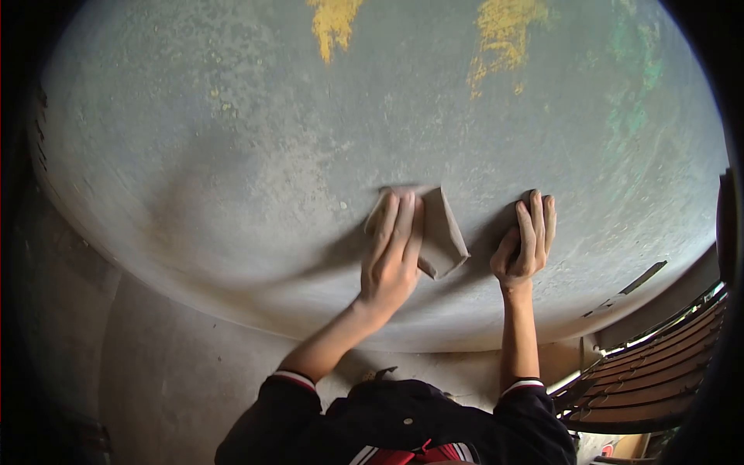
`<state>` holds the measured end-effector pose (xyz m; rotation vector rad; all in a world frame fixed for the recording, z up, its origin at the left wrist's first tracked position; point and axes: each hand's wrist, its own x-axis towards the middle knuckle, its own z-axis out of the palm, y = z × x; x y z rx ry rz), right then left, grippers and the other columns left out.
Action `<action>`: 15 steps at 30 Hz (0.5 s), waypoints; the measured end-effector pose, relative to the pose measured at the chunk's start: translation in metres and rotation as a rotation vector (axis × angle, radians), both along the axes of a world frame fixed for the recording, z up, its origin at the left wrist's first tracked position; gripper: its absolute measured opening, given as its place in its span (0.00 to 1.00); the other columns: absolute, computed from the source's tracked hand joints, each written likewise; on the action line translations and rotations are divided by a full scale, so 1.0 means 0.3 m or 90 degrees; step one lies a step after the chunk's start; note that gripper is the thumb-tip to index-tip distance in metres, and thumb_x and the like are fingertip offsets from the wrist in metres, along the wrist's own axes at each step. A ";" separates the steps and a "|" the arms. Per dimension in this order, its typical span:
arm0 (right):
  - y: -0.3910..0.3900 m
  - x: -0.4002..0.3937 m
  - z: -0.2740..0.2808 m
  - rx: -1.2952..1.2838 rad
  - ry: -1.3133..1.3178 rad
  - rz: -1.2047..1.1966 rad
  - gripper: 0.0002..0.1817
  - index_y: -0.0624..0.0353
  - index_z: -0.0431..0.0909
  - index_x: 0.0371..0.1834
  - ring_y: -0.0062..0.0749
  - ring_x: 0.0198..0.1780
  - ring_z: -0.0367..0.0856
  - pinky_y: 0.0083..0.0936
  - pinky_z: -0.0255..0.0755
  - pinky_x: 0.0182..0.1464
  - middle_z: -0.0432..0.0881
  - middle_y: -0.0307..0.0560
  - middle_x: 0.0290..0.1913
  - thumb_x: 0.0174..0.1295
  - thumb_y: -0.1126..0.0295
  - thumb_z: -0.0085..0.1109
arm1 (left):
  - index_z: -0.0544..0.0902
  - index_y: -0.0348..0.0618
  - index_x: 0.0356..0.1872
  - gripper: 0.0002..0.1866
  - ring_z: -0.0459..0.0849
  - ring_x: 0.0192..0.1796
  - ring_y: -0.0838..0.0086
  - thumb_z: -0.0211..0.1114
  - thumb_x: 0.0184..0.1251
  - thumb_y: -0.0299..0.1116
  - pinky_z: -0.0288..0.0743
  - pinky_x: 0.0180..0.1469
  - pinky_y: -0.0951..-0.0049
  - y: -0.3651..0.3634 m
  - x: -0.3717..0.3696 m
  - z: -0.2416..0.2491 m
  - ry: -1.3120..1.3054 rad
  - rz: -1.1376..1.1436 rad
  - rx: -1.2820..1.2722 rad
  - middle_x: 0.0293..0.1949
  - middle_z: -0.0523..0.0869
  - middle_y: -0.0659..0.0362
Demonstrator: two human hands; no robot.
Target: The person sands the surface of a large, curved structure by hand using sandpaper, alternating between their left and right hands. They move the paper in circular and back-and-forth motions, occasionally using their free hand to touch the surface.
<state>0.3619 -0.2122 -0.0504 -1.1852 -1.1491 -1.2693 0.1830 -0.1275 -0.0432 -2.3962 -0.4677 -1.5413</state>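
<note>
My left hand (394, 256) presses a folded sheet of brownish-grey paper or cloth (443, 232) against a large grey surface (256, 155). Its fingers point away from me, lie close together on top of the sheet and cover its left part. The right part of the sheet sticks out past my fingers, with a crease and a raised corner. To the right, my right hand (527, 239) rests on the same surface with nothing visible in it, its fingers extended and slightly apart. Yellow patches (335, 27) and faint green marks show on the upper surface.
A slatted brown rack or railing (651, 364) stands at the lower right, beyond the curved edge of the grey surface. A dark narrow strip (643, 277) lies near that edge. Grey floor (170, 364) shows at the lower left.
</note>
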 end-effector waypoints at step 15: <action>-0.004 -0.040 0.035 -0.015 0.008 0.020 0.22 0.65 0.73 0.50 0.53 0.64 0.64 0.44 0.54 0.66 0.75 0.59 0.55 0.50 0.85 0.43 | 0.66 0.29 0.59 0.34 0.58 0.67 0.49 0.63 0.42 0.15 0.65 0.64 0.54 0.056 -0.008 0.376 -0.113 0.011 0.138 0.66 0.60 0.47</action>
